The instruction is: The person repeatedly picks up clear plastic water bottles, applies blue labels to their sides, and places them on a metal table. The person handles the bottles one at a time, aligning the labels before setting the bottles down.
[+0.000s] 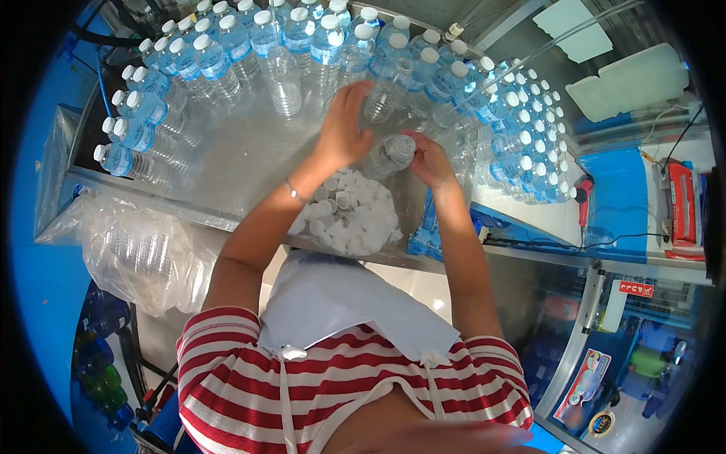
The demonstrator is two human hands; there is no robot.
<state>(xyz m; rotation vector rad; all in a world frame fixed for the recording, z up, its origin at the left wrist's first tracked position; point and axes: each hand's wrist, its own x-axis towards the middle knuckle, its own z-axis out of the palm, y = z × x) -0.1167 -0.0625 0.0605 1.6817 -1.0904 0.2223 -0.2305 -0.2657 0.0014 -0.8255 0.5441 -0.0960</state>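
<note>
My right hand grips the end of a clear plastic bottle that lies tilted above the metal work surface. Left of it, my left hand is raised, slightly blurred, its fingers apart and nothing seen in it. Just beyond my fingers an uncapped clear bottle stands on the metal tray. Another clear bottle without a label stands farther left. Close to my body, a bag of white plastic caps rests at the tray's near edge, partly behind my left forearm.
Labelled water bottles with white caps line the tray's far and left sides. Many more capped bottles crowd the right-hand counter. A blue packet lies beside my right forearm. A plastic bag of bottles hangs at left; a red heat gun lies right.
</note>
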